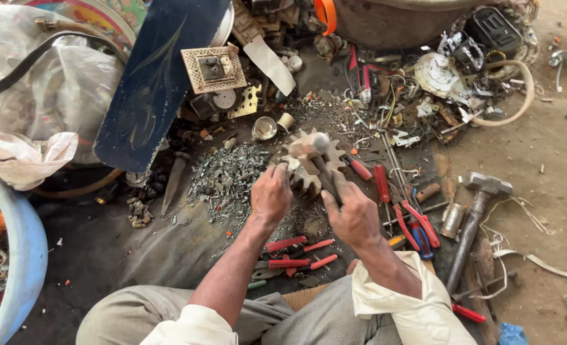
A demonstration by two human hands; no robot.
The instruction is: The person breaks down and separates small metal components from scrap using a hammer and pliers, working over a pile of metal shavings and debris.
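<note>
Floor: dark, dusty ground carried everything; the lower middle of the frame showed the person's knees and pale sleeves.
Left hand: the left hand was closed over something small against the toothed gear; what it pinched could not be made out.
Right hand: the right hand was wrapped tight around the handle of a small hammer, whose head sat blurred over the gear at frame centre.
Gear: it lay on the ground just beyond both hands, partly covered by them.
Surroundings: a heap of metal scraps lay just left of the gear; red-handled pliers lay right of the hands, a large sledgehammer farther right.
Upper frame: a dark blue board leaned at upper left beside a plastic sheet.
Cut off: a blue tub ran out of the lower left edge; the junk pile at upper right was too tangled to sort.
</note>
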